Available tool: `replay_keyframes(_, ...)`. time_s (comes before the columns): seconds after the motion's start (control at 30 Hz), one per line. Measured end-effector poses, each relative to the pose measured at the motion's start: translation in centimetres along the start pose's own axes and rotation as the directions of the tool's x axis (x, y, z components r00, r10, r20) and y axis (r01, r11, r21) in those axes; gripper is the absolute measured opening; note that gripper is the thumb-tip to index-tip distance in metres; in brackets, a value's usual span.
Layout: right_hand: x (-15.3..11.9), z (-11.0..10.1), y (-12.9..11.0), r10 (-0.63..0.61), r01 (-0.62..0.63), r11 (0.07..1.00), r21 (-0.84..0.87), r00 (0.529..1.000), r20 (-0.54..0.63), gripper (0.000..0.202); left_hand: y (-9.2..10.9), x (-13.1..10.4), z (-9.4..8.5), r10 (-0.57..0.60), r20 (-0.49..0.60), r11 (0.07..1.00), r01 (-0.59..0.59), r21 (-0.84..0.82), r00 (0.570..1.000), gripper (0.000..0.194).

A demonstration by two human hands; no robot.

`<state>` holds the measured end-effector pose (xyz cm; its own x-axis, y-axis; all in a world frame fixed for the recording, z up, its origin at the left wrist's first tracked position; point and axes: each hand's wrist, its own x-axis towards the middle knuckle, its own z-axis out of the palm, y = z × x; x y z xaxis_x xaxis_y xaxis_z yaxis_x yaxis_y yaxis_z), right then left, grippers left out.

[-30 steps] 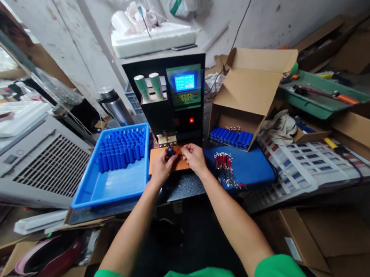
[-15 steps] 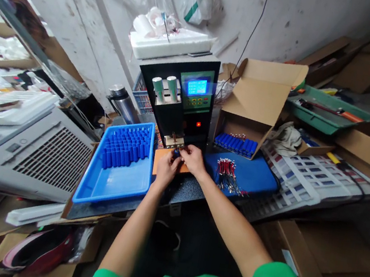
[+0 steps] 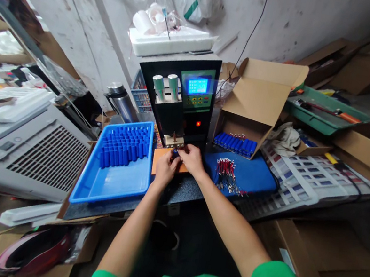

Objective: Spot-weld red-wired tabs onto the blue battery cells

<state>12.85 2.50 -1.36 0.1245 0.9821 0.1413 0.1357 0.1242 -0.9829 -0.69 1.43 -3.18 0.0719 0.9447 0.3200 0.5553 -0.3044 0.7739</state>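
Note:
My left hand (image 3: 166,167) and my right hand (image 3: 191,159) meet over an orange board (image 3: 183,167), just below the tips of a black machine (image 3: 191,135) with a lit screen. Between my fingers is a small blue cell (image 3: 175,152), mostly covered by them; both hands are closed on it. Left of my hands, a blue tray (image 3: 90,186) holds several blue cells (image 3: 124,147) in rows. To the right, red and black wires (image 3: 225,172) lie on a blue mat (image 3: 259,175). Behind them an open cardboard box (image 3: 257,94) contains several blue cells (image 3: 236,143).
A steel flask (image 3: 123,103) stands behind the tray. White foam (image 3: 173,43) rests on the machine. At the right are a green tray (image 3: 328,116) with tools and a white crate (image 3: 293,176). A grey slatted unit (image 3: 45,157) stands at the left.
The view has shifted slightly, and the left-side objects sit a little further left. Both hands keep nearly the same place and hold under the machine's tips.

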Motion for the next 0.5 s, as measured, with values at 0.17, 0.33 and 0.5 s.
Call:
replay_keyframes(0.17, 0.12, -0.01, 0.06, 0.007, -0.007, 1.0, 0.011, 1.0, 0.006, 0.016, 0.04, 0.0, 0.0, 0.006, 0.012, 1.0, -0.006, -0.027, 1.0, 0.022)
replay_keyframes(0.33, 0.21, 0.02, 0.12, -0.017, 0.017, 1.0, 0.014, 1.0, -0.008, 0.014, -0.09, 0.03, 0.06, 0.012, 0.001, 1.0, -0.012, -0.026, 1.0, 0.022)
replay_keyframes(0.5, 0.21, 0.06, 0.34, -0.034, 0.034, 0.999, 0.023, 0.999, -0.013, 0.014, -0.07, 0.04, 0.08, 0.031, -0.004, 0.999, -0.031, -0.016, 1.0, 0.02)
